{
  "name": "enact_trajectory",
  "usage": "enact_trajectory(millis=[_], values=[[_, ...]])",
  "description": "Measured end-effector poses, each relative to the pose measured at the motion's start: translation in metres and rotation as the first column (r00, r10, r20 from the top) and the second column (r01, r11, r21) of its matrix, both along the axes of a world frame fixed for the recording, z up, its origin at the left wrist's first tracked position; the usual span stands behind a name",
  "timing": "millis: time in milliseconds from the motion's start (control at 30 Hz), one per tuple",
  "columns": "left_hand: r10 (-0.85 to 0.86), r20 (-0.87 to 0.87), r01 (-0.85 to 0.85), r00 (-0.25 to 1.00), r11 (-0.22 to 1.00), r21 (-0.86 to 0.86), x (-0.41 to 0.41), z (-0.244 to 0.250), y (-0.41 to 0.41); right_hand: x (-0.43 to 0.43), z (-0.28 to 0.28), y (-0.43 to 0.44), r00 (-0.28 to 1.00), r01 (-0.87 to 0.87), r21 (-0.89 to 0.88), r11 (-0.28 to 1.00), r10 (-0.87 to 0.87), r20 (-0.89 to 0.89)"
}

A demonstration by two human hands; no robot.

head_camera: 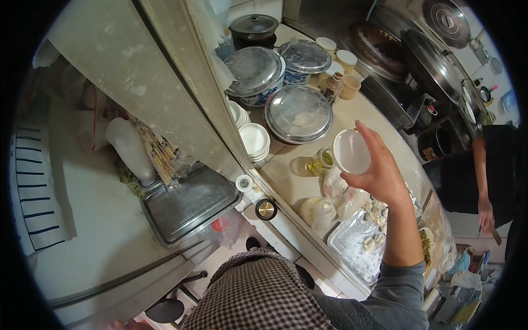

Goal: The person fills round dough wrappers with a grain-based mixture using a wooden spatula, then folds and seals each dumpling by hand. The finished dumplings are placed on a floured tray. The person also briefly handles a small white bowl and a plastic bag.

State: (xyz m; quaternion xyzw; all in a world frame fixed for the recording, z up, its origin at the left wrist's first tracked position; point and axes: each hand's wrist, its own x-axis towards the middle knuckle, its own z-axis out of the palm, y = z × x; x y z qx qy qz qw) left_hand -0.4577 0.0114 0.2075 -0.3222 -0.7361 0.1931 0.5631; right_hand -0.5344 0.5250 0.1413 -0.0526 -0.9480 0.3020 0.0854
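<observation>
My right hand [377, 169] holds a small white bowl [352, 152] by its rim, thumb on one side and fingers on the other, above the counter. Beside the bowl stands a glass jar [320, 162] with green contents. Under my forearm lies a floured metal tray [357, 243] with several pale dough pieces [370, 243]. Plastic bags [317, 210] with pale contents lie at the tray's far edge. Only some fingers of my left hand [119, 325] show, blurred, at the bottom left rim; whether they hold anything cannot be told.
Lidded pots [298, 113] and stacked white dishes [254, 140] stand on the counter. A metal frame [206, 103] divides it from the left surface, where an empty steel tray [189, 204] and packed chopsticks [154, 144] lie. At right, another person's hand [486, 212] holds a wooden-handled tool.
</observation>
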Motion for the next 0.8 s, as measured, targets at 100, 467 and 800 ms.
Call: enact_trajectory(millis=[100,467,800], values=[[-0.008,0.024,0.007,1.000,1.000,0.014,0.000,0.001,0.002,0.006,0.005,0.005,1.000,-0.017,-0.001,1.000,0.017,-0.011],[0.074,0.096,-0.077,0.993,0.997,0.029,0.010,0.003,0.008,-0.004,-0.033,-0.026,0.994,-0.107,-0.100,0.989,0.109,0.011],[0.092,0.088,-0.093,0.992,0.996,0.005,0.009,0.001,0.003,0.001,-0.160,-0.057,0.990,-0.074,-0.139,0.988,0.089,0.111]])
